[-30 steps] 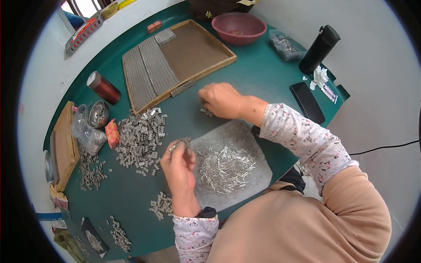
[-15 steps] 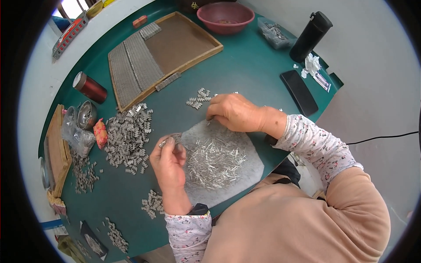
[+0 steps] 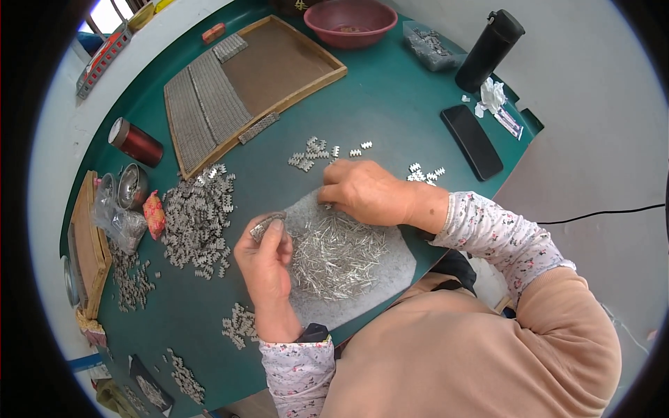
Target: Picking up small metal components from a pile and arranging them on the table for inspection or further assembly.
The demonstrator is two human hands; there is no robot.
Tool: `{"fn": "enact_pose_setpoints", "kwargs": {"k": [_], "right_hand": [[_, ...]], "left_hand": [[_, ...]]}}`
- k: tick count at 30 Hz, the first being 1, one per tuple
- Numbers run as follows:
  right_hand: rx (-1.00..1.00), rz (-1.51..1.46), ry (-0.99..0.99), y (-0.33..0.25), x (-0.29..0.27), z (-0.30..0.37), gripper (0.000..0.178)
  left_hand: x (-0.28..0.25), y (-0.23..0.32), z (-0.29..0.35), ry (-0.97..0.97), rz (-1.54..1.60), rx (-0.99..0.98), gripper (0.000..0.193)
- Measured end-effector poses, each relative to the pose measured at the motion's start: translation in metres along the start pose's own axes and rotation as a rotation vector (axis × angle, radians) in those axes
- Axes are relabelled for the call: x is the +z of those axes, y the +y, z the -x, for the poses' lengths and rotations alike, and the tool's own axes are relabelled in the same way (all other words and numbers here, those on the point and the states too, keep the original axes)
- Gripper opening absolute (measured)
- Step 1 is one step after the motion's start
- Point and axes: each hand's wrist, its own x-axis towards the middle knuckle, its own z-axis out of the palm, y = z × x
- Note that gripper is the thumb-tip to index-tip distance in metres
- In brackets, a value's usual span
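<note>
Between the thumb and fingers of my left hand (image 3: 265,265) is a short strip of grey toothed metal pieces (image 3: 267,224), held over the left edge of a grey sheet (image 3: 327,312). A heap of thin silvery metal pins (image 3: 339,258) lies on that sheet. My right hand (image 3: 362,191) hovers at the sheet's far edge, its fingers pinched together. Its fingertips are partly hidden, and I cannot make out what is in them. Just beyond it several loose toothed pieces (image 3: 310,153) lie on the green table, with a few more (image 3: 424,173) by my right wrist.
A large pile of toothed pieces (image 3: 198,221) lies to the left. Farther back is a wooden-framed tray (image 3: 296,63) partly filled with metal strips. A red can (image 3: 136,142), pink basin (image 3: 350,24), black bottle (image 3: 490,50) and phone (image 3: 472,142) stand or lie around.
My right hand has drawn nearer to me, from the loose toothed pieces to the sheet's far edge. The strip in my left hand is turned more into view.
</note>
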Motion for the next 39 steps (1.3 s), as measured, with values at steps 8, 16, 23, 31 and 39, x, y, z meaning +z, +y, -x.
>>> {"fn": "enact_pose_setpoints", "kwargs": {"k": [8,16,23,31,39], "right_hand": [[0.116,-0.224,-0.013,-0.008,-0.001,-0.015,0.016],[0.377,-0.702,0.144,-0.035,0.007,-0.015,0.017],[0.34,-0.564,0.225,-0.041,0.006,-0.012,0.013],[0.302,-0.546,0.188,-0.018,-0.006,-0.006,0.011],[0.193,0.066,-0.114,-0.023,0.011,-0.003,0.009]], "left_hand": [[0.003,-0.003,0.002,-0.02,-0.168,0.077,0.01],[0.008,-0.006,0.005,-0.071,-0.091,0.057,0.012],[0.011,-0.012,0.005,-0.089,-0.128,0.117,0.013],[0.006,-0.002,0.002,-0.046,-0.066,0.103,0.013],[-0.003,0.003,-0.001,-0.004,-0.001,0.0,0.014]]}}
